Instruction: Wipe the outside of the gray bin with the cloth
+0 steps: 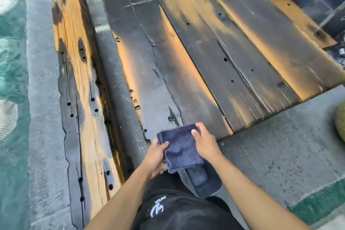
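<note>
A soft, folded navy cloth (180,146), roughly square, is pinched by both hands: left grip (156,157) clamped at 9 o'clock, right grip (205,142) at 2 o'clock, above scorched planks (186,43).

dark weathered wooden table (214,46) and bench (78,84) on concrete floor (270,151) — sunlit patches.

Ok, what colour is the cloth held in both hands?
Dark navy blue, plain with no pattern; the cloth shows clearly in the head view.
</note>
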Action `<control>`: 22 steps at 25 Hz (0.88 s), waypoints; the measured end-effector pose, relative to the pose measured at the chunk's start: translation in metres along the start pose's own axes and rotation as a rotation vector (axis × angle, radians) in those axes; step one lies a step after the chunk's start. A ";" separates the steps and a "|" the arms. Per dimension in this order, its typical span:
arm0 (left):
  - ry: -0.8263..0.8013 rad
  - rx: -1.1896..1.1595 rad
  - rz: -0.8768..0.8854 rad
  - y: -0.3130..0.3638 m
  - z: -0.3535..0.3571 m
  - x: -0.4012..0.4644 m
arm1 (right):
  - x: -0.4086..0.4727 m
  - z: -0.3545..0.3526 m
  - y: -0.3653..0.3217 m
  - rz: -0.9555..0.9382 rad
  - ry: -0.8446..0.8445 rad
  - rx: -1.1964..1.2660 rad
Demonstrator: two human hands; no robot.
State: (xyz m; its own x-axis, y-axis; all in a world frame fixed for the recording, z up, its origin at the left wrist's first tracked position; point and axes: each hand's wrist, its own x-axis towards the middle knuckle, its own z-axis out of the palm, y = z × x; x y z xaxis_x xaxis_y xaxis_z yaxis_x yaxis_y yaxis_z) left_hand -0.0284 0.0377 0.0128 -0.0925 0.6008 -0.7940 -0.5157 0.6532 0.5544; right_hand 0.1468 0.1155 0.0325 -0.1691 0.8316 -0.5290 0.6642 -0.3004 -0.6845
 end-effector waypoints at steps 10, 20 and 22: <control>0.090 0.422 -0.008 0.023 -0.049 0.066 | 0.076 0.052 0.006 0.207 -0.089 0.044; 0.054 1.012 -0.106 0.027 -0.070 0.073 | 0.050 0.061 0.054 0.403 0.052 0.187; -0.029 1.116 -0.178 0.022 -0.068 0.062 | 0.037 0.065 0.073 0.421 0.061 0.212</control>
